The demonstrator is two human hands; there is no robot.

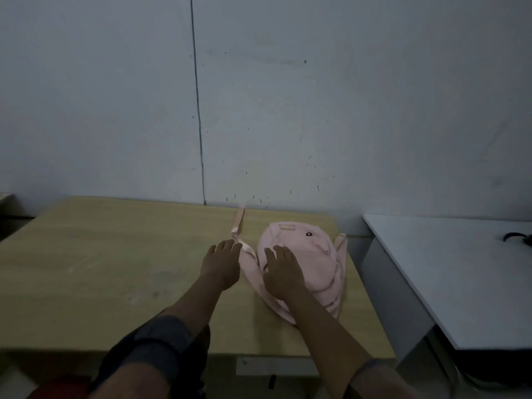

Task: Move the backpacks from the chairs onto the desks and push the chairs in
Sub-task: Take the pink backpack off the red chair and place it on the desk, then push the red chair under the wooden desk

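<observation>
Centrally, pink backpack (305,263) near desk (115,269) right edge

You're working in dim, flat light with a grey-blue cast and no glare, so both forearms read dark. Soft shadow sits under the wooden desk (115,254) front edge. Detail is soft, and wide-angle distortion bends straight lines towards the edges.

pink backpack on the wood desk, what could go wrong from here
1. The pink backpack lies close to the wooden desk's right edge; a nudge from the right hand resting on it could tip it into the gap beside the white desk.
2. The loose strap runs by the left hand's fingers and might snag as the hand pulls away, dragging the bag.
</observation>
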